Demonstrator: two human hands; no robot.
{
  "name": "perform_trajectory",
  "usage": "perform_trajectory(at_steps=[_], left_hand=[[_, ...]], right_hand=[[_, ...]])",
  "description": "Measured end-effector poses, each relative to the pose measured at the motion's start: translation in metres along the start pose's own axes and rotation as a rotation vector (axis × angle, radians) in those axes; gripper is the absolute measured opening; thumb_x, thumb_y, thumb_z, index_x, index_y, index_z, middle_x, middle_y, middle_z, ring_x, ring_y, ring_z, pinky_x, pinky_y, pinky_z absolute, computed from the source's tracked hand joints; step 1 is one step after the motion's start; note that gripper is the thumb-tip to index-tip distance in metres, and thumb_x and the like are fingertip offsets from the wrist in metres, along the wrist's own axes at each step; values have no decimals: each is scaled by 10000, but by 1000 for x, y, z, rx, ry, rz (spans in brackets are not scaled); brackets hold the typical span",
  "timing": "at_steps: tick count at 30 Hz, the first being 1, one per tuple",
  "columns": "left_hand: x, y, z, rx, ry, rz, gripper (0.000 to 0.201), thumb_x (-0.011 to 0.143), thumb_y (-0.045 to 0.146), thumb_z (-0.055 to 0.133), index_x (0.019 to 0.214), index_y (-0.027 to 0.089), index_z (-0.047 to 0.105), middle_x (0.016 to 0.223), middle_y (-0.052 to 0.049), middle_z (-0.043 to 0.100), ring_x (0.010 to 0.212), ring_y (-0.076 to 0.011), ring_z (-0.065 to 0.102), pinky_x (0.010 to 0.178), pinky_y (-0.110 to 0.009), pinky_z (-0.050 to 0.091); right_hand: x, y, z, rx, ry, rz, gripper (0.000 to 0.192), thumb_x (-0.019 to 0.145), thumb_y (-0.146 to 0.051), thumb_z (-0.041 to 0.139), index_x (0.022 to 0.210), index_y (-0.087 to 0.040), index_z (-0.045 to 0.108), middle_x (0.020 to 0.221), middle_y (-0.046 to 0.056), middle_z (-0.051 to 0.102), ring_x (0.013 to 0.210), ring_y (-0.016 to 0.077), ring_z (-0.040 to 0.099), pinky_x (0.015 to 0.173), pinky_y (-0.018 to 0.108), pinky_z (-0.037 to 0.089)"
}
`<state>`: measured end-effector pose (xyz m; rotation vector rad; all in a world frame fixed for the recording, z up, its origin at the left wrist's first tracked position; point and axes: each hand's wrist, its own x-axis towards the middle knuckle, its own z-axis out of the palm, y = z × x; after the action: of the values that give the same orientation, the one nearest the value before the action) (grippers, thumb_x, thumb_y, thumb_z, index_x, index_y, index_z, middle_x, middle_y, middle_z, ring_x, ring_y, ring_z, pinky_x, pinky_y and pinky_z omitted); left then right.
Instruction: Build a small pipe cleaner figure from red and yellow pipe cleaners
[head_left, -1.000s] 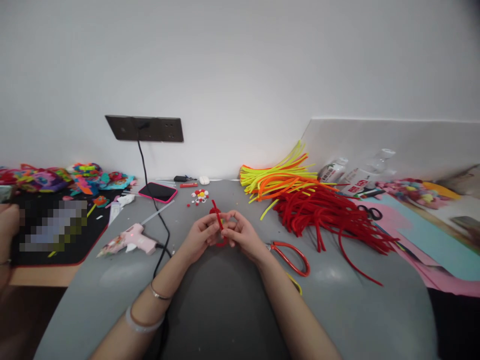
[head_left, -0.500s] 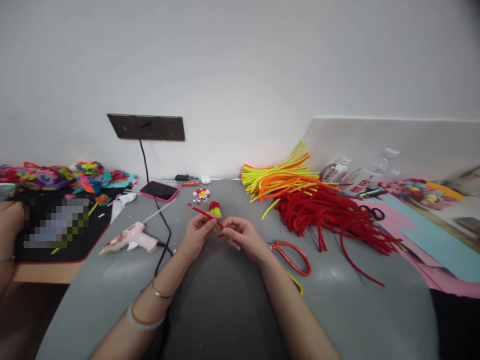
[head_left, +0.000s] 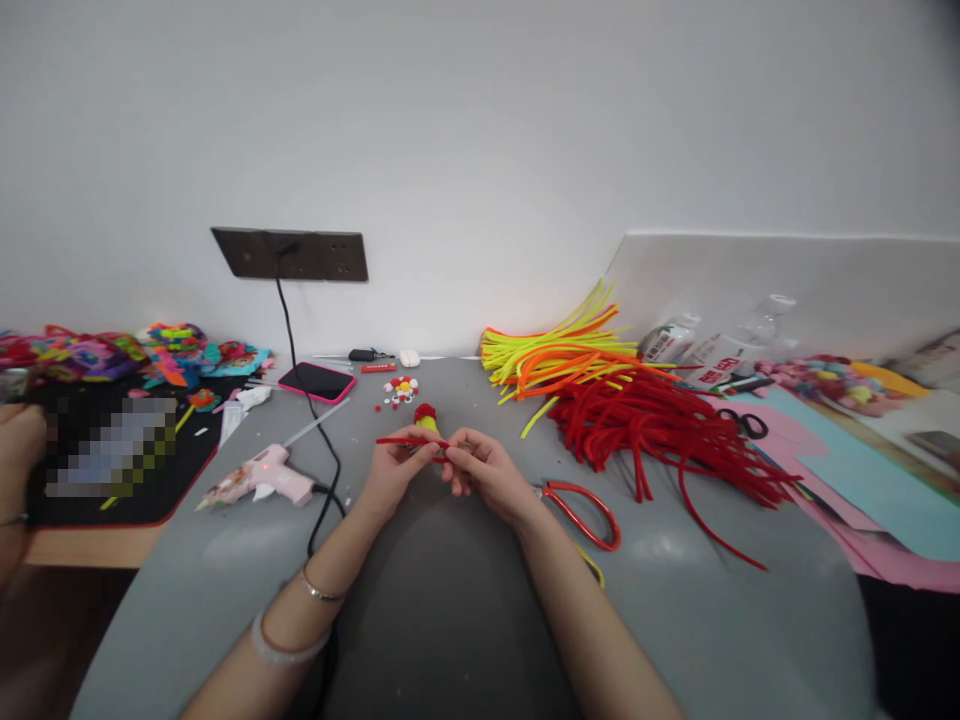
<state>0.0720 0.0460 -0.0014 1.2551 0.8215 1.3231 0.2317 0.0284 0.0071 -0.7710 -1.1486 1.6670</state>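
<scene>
A short red pipe cleaner (head_left: 397,441) stretches between my two hands over the middle of the grey table. My left hand (head_left: 399,470) pinches it between thumb and forefinger, its free end pointing left. At the other end, my right hand (head_left: 480,468) closes its fingertips on the same piece, close against the left thumb. Just behind the fingers lies a small red and yellow figure (head_left: 425,415), partly covered by my left hand. Orange-handled pliers or cutters (head_left: 581,515) rest beside my right wrist, their head mostly hidden.
A pink glue gun (head_left: 262,475) with a black cord (head_left: 326,445) lies left, near a phone (head_left: 319,380). Pompoms (head_left: 401,389) sit behind my hands. Red pipe cleaners (head_left: 652,430) and yellow-orange ones (head_left: 555,350) are piled right. Another person's hand (head_left: 19,445) is at far left.
The red pipe cleaner has turned from a slant to nearly level. My fingertips have come closer together, both still gripping it.
</scene>
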Motion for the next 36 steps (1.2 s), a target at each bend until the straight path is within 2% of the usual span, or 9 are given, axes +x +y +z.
perform_trajectory(at_steps=[5,12,15,20,25,29,36], left_hand=[[1,-1,-2,64,-9,7,179,728,330,763,777,161,730,781,-40,713,770,-175,643,747,-287,509],[2,2,-3,151,-37,101,169,766,333,726,752,165,711,775,-36,662,781,-170,622,727,-276,502],[1,3,-2,174,-34,116,177,783,339,706,769,162,705,775,-42,647,781,-169,619,707,-269,503],[-4,2,0,269,-50,115,196,751,300,735,897,171,709,917,-66,648,819,-171,626,655,-241,497],[-5,1,0,312,-43,174,109,771,273,714,818,175,719,839,-52,676,819,-174,637,759,-281,511],[-4,0,-1,294,-32,210,95,764,267,729,794,177,738,819,-59,694,826,-179,647,791,-291,508],[-6,3,0,256,-11,131,129,758,278,732,816,166,705,820,-39,688,772,-162,647,725,-260,505]], right_hand=[[1,1,0,-53,62,-30,310,762,-420,741,769,-172,555,509,-79,526,398,39,414,392,156,282],[1,1,2,-63,35,37,338,784,-484,689,809,-183,539,587,-25,641,408,75,528,401,176,345],[3,3,2,-110,76,-12,344,770,-486,697,805,-183,539,520,-56,586,368,63,466,372,172,307],[5,7,0,-127,132,-90,330,785,-473,683,773,-185,524,489,-79,529,351,45,385,359,170,257],[4,8,4,-43,160,-88,320,779,-448,695,752,-190,507,464,-93,469,369,42,336,381,170,227],[5,8,10,21,182,-92,319,773,-432,705,745,-196,493,479,-88,479,377,44,340,393,176,229],[7,10,13,51,182,-112,315,775,-434,703,757,-198,495,494,-79,519,371,50,367,395,182,243]])
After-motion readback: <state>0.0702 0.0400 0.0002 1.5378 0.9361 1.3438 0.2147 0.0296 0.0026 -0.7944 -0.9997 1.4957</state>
